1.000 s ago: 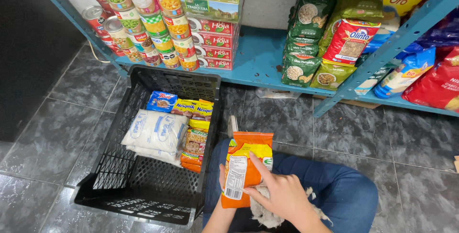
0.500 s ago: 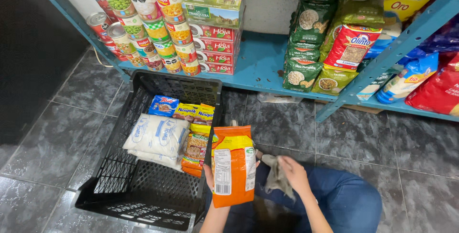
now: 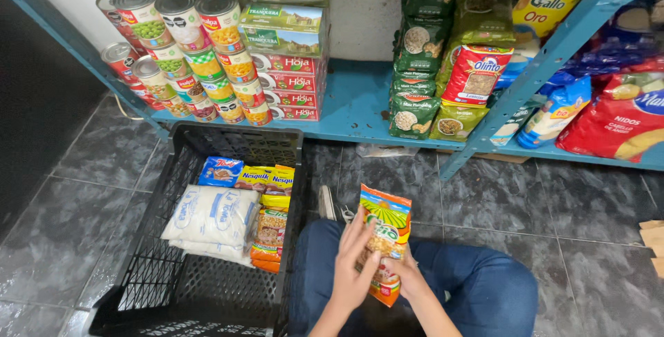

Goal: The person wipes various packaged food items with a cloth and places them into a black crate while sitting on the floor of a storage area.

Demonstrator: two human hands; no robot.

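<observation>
Both your left hand [image 3: 354, 268] and right hand [image 3: 408, 276] now clamp fingers on the orange grain packet [image 3: 384, 240], turned front-up since a second ago, just right of the black crate [image 3: 207, 268].

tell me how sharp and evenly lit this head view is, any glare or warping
Head view: mostly sharp; the orange packet between the left hand and right hand is crisp. Soft glare on the grey floor tiles; blue shelf edges splay outward, wide-angle.

Bright, even overhead light, soft shadows, slight glare on floor tiles [image 3: 104, 240], wide-angle edge bend.
</observation>
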